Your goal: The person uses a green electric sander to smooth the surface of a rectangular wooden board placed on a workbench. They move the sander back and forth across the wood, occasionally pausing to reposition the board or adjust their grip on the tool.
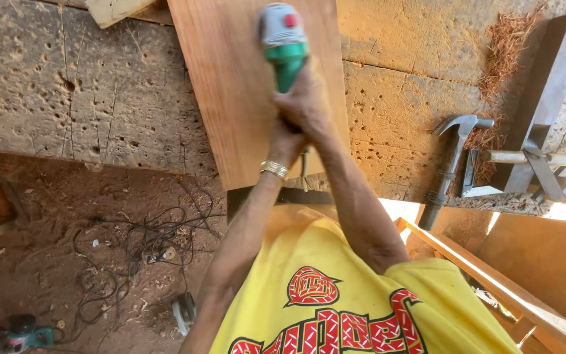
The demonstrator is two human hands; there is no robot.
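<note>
Both hands clamp one behind the other on the rear grip of a green and grey sander (283, 42), fingers wrapped tight around it. The right hand (306, 98) sits in front, nearer the tool's body; the left hand (286, 141) closes on the grip just behind it, a gold bracelet (274, 170) on its wrist. Both forearms stretch straight out toward 12 o'clock from a yellow shirt (335, 295).

The sander is blurred, with a red spot on its grey head, and rests on a smooth reddish board (230, 98). The board lies across a pitted, worn table (86, 85), its near end overhanging the edge.

At 3 o'clock from the hands a hammer (450, 157) lies on the table, beside a wooden plane (545, 92) and shavings. At 7 o'clock, cables (139, 242) tangle on the dirt floor (47, 262), with another green tool (21, 333) farther out.
</note>
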